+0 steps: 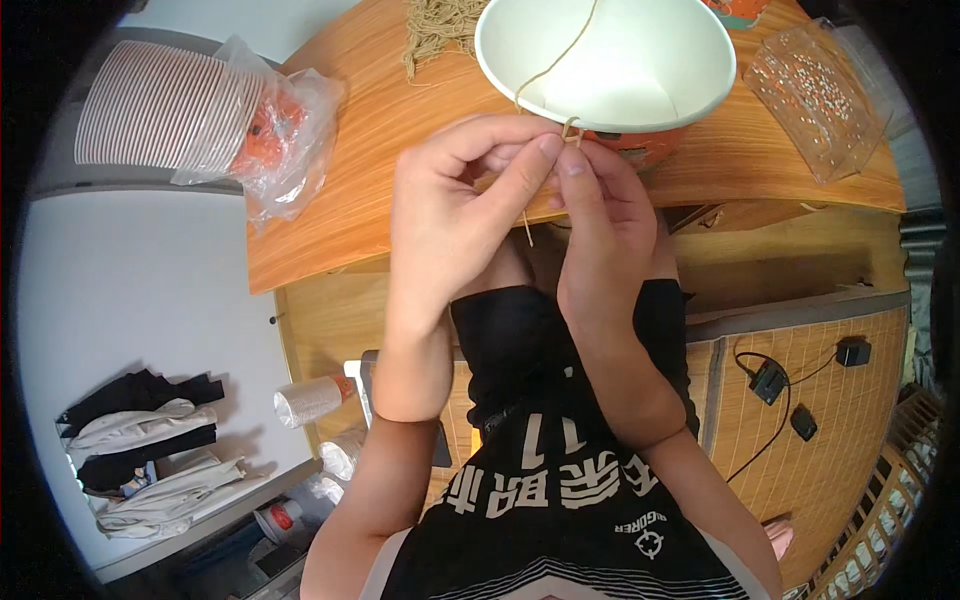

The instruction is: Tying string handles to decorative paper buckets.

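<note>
A thin tan cord (553, 68) runs out of a large white paper bucket (606, 60) and over its near rim to my fingers. My left hand (470, 180) pinches the cord between thumb and forefinger, just in front of the bucket. Close against it, my right hand (608, 205) is closed on the same cord, thumb tip pressed near a small loop (571, 127). A loose cord end hangs down below my left hand. The bucket's outside is orange, partly hidden behind my hands.
A heap of tan cords (443, 35) lies left of the bucket on the wooden table (340, 215). At far left, stacked paper buckets (160, 105) lie sideways, partly in clear plastic (300, 150). A clear tray of small beads (812, 95) sits at right. Folded clothes (150, 440) are at lower left.
</note>
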### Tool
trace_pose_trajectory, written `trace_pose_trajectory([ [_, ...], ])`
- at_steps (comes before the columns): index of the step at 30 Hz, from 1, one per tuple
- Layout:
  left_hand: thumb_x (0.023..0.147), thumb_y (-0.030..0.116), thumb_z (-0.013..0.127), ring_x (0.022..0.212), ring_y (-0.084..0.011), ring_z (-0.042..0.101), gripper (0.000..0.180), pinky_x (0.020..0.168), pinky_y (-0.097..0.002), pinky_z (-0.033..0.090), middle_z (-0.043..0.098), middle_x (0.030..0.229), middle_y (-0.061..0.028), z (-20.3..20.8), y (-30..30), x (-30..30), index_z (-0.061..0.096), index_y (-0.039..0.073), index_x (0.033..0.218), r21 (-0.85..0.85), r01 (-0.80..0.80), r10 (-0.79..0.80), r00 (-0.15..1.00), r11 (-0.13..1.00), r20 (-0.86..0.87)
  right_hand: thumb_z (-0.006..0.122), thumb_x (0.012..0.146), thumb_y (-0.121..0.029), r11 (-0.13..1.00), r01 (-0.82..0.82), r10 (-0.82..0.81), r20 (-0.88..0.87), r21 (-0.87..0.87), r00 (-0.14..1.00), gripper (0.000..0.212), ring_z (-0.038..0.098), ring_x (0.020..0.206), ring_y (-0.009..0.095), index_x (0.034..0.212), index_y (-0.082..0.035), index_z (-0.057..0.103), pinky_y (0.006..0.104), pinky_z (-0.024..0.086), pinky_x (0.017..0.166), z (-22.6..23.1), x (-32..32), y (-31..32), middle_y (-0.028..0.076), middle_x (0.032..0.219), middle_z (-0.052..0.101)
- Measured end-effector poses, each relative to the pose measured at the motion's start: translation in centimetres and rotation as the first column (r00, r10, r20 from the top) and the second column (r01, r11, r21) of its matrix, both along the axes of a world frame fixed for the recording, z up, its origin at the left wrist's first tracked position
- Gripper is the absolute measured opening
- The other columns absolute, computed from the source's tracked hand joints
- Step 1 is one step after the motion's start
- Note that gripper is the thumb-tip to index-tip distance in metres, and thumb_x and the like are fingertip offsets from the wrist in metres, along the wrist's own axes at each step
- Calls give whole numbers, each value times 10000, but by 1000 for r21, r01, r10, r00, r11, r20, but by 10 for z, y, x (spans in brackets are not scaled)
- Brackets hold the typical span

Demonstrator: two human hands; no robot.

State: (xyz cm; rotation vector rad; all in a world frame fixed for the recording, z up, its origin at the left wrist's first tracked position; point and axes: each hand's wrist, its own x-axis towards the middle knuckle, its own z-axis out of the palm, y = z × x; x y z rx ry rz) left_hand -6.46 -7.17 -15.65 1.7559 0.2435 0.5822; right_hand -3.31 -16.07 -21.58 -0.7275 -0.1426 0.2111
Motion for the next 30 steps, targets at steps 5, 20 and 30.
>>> trace_pose_trajectory([
  [5, 907, 35, 666, 762, -63, 651, 131, 700, -221, 534, 719, 837, -47, 13, 15, 2, 712, -46, 998, 184, 157, -136, 983, 970, -121, 652, 945, -119, 998, -25, 26, 14, -60, 1000, 175, 588, 844, 59, 1085, -15, 664, 203, 459, 750, 2, 6, -10, 14, 980, 681],
  [20, 890, -9, 686, 780, -93, 658, 88, 741, -225, 528, 711, 855, -76, -16, -7, -7, 665, -44, 968, -250, 72, -55, 996, 966, 73, 645, 939, -49, 992, -125, 125, -10, 21, 992, 201, 606, 835, 81, 1126, 15, 606, 213, 486, 753, -11, 11, -13, 36, 969, 666],
  [30, 776, -5, 776, 788, -134, 635, 173, 739, -265, 510, 722, 884, -57, -36, -9, -26, 704, 18, 932, 254, -237, 209, 969, 938, 134, 606, 976, -135, 951, -309, 309, 6, -26, 951, 199, 477, 626, 31, 1102, 13, 652, 178, 360, 555, -7, 10, -14, -26, 753, 578],
])
